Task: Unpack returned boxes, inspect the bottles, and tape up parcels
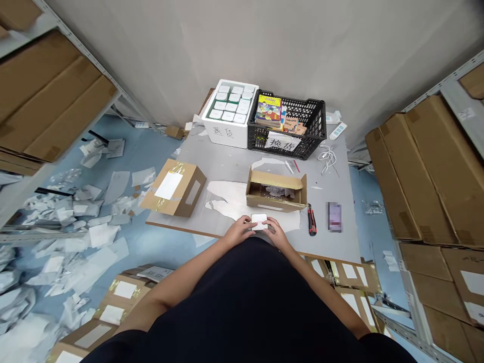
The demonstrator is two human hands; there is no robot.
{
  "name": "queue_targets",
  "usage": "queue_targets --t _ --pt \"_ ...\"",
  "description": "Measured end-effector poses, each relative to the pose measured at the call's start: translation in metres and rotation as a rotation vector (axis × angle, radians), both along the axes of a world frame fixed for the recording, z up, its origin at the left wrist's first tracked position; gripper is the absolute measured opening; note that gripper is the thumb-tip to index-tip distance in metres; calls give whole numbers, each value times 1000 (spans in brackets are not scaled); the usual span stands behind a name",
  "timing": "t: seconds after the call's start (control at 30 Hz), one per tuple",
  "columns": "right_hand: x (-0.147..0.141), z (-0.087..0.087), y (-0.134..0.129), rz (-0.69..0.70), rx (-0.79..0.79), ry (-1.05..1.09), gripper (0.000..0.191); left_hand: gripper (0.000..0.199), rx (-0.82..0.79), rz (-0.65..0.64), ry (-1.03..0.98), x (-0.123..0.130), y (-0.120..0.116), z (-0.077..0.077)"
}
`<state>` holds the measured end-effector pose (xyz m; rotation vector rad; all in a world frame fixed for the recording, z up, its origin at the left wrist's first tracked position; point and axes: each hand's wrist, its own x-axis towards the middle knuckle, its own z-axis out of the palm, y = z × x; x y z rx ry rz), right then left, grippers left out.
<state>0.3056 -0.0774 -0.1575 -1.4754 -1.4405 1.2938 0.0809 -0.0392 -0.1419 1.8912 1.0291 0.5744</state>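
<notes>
From the head camera I see the left hand [239, 230] and right hand [275, 233] both grasping a small white rectangular box [259, 222] from either side, over the near edge of the grey worktable [227, 166]. Just beyond sits an open brown cardboard carton [274, 200] holding crumpled white paper [278, 191], with a red-and-black utility knife [312, 220] to its right.

Open carton [276, 190] on the worktable [227, 166]; box cutter [311, 220] right of it; foam box [229, 113] left of the crate [286, 124], both behind it.
</notes>
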Motion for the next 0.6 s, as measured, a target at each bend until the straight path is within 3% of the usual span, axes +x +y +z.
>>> queue_targets --t 0.07,0.13,0.27,0.47,0.6 --pt "-2 -5 -1 -66 -40 106 35 45 -89 101 -91 3 -2 -7" --pt "-3 -9 1 -127 -102 204 56 62 -224 189 -183 7 -2 -13" --pt "3 -15 10 -118 -232 337 89 88 -451 186 -297 12 4 -20" --pt "3 -19 15 -2 -270 379 102 95 -584 179 -452 19 6 -21" --pt "-3 -17 15 -33 -213 289 91 101 -597 185 -431 24 -1 -17"
